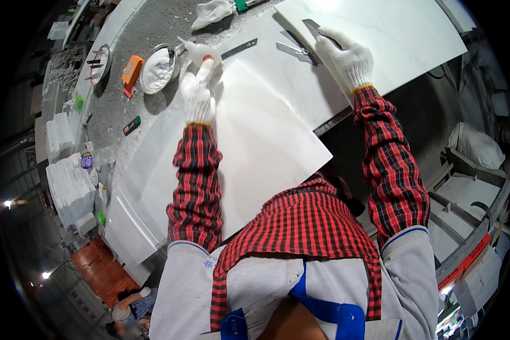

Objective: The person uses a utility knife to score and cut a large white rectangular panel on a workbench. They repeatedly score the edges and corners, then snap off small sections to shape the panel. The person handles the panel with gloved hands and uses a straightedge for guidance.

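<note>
Nearest to the camera are the red-and-black checked apron point(306, 226) and the grey shirt point(181, 294) of the person, with a blue strap point(348, 320) at the neck. Checked sleeves point(195, 187) cover both forearms. The white-gloved left hand point(198, 99) grasps a small whitish bottle point(197, 52), its nozzle pointing to the left edge of the table point(110, 105); the thumb lies by its orange-red part. The bottle is at the far end of the front white slab point(272, 136), near a metal bowl point(158, 69) of white paste.

The white-gloved right hand point(345, 59) rests at the left edge of another white slab point(402, 34). One grey blade point(310, 26) reaches its fingertips, but I cannot tell if the fingers pinch it or only touch it. Some metal blades point(293, 51) lie just beside this edge, and a dark flat strip point(239, 49) near the bottle. Toward the table's left edge are an orange box point(132, 69) and a round dish point(100, 65).
</note>
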